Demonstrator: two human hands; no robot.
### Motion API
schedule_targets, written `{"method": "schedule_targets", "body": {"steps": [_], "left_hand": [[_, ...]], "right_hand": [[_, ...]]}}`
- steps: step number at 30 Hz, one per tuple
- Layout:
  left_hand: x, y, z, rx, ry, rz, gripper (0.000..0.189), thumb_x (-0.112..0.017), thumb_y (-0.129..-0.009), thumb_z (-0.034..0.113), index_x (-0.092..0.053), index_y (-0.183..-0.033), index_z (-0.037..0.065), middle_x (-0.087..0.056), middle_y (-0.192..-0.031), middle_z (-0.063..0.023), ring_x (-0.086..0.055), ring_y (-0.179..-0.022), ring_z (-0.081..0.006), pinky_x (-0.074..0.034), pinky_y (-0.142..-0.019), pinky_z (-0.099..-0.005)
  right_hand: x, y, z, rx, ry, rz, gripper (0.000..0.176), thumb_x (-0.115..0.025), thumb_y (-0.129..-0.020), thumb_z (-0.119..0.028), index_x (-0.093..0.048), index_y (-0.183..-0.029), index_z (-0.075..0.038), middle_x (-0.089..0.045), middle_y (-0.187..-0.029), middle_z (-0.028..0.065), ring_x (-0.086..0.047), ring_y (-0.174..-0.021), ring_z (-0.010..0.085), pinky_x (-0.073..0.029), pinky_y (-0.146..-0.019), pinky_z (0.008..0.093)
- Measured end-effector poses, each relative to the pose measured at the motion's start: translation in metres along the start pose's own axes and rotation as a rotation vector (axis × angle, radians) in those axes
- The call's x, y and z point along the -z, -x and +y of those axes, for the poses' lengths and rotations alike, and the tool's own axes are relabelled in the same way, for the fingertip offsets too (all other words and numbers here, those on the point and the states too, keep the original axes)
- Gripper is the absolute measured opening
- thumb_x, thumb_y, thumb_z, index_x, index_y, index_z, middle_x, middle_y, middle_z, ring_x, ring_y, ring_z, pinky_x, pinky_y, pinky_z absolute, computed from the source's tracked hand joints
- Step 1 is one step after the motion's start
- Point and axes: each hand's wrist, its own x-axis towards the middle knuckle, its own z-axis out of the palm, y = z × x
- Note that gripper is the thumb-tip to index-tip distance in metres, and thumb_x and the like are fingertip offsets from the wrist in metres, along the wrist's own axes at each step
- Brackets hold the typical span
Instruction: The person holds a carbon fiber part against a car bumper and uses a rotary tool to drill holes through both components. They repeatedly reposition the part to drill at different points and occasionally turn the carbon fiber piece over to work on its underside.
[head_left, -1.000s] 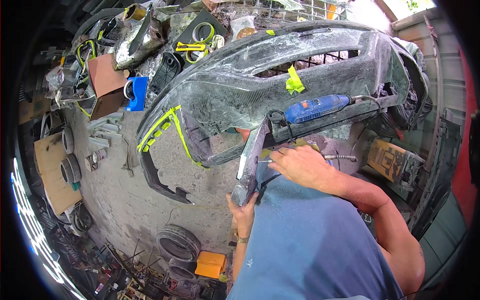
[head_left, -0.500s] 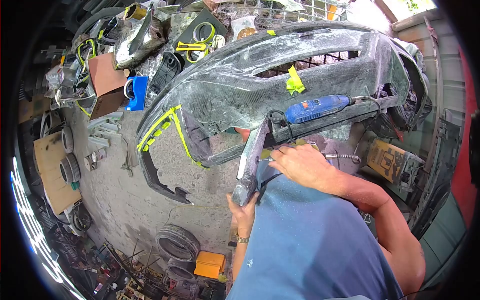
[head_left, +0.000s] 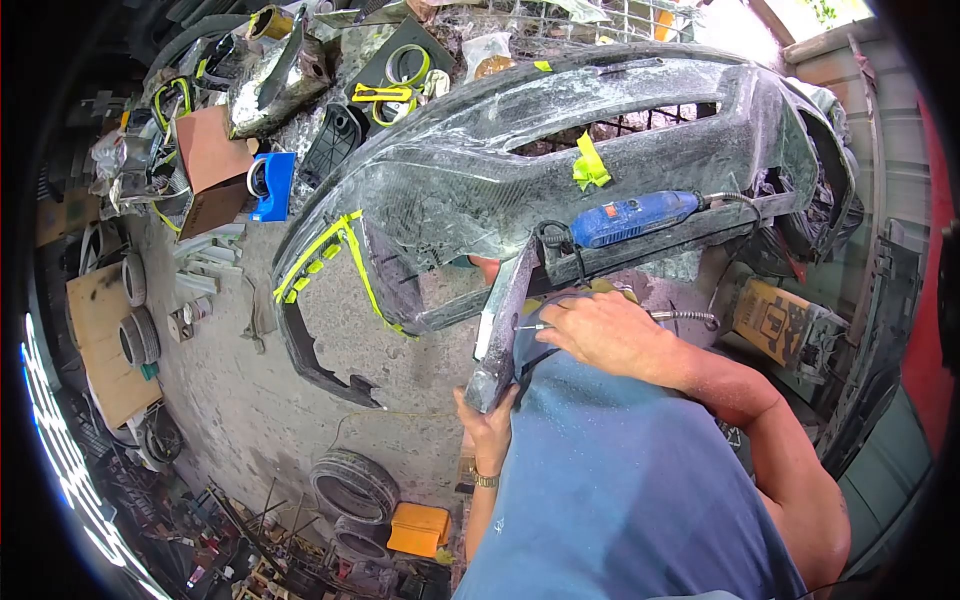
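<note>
A dark, dusty part of the car body piece (head_left: pixel 510 300) stands upright in front of my body. My left hand (head_left: pixel 487 425) grips its lower end, with a watch on the wrist. Wrapped round the handpiece of a flexible-shaft rotary tool, my right hand (head_left: pixel 603 328) points a thin metal bit (head_left: pixel 530 328) at the side of the part. The handpiece itself is mostly covered by my fingers. The shaft (head_left: pixel 685 316) comes out to the right of that hand. The blue motor body (head_left: pixel 635 218) lies on the large dusty panel (head_left: pixel 450 180).
Yellow tape (head_left: pixel 590 162) sticks to the panel. Behind it lie tape rolls (head_left: pixel 407 65), a yellow cutter (head_left: pixel 382 93) and a blue tape dispenser (head_left: pixel 273 187). Tyres (head_left: pixel 355 487) and an orange box (head_left: pixel 419 529) are on the floor. A cardboard box (head_left: pixel 775 312) stands at right.
My right hand has shifted very slightly, and the metal bit shows more clearly beside the part. My left hand keeps its hold.
</note>
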Motion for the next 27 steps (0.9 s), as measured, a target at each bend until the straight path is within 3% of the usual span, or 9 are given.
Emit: {"method": "schedule_targets", "body": {"steps": [10, 23, 27], "left_hand": [[-0.003, 0.001, 0.006, -0.001, 0.022, 0.041, 0.047, -0.085, -0.076, 0.006, -0.045, -0.101, -0.002, -0.053, -0.088, -0.0071, -0.053, -0.080, -0.0154, -0.048, -0.071, -0.0305], [-0.003, 0.003, 0.002, 0.078, 0.075, 0.015, 0.047, -0.083, -0.076, 0.003, -0.045, -0.104, -0.001, -0.057, -0.093, -0.0083, -0.055, -0.084, -0.0150, -0.049, -0.074, -0.0300], [-0.006, 0.003, 0.007, 0.069, 0.103, 0.037, 0.046, -0.081, -0.077, -0.001, -0.045, -0.106, -0.003, -0.055, -0.098, -0.0096, -0.057, -0.088, -0.0165, -0.051, -0.077, -0.0296]], "right_hand": [[-0.002, -0.002, 0.004, -0.012, 0.049, 0.105, 0.029, -0.057, -0.095, -0.033, -0.061, -0.097, -0.005, -0.067, -0.091, 0.0117, -0.067, -0.080, 0.0341, -0.054, -0.068, 0.0441], [-0.009, 0.002, 0.008, 0.006, -0.044, 0.094, 0.028, -0.057, -0.095, -0.032, -0.062, -0.100, -0.005, -0.067, -0.093, 0.0127, -0.067, -0.084, 0.0335, -0.053, -0.072, 0.0457], [-0.009, 0.001, 0.005, -0.029, -0.006, 0.117, 0.029, -0.058, -0.095, -0.031, -0.062, -0.094, -0.002, -0.068, -0.092, 0.0150, -0.068, -0.084, 0.0345, -0.054, -0.073, 0.0458]]}}
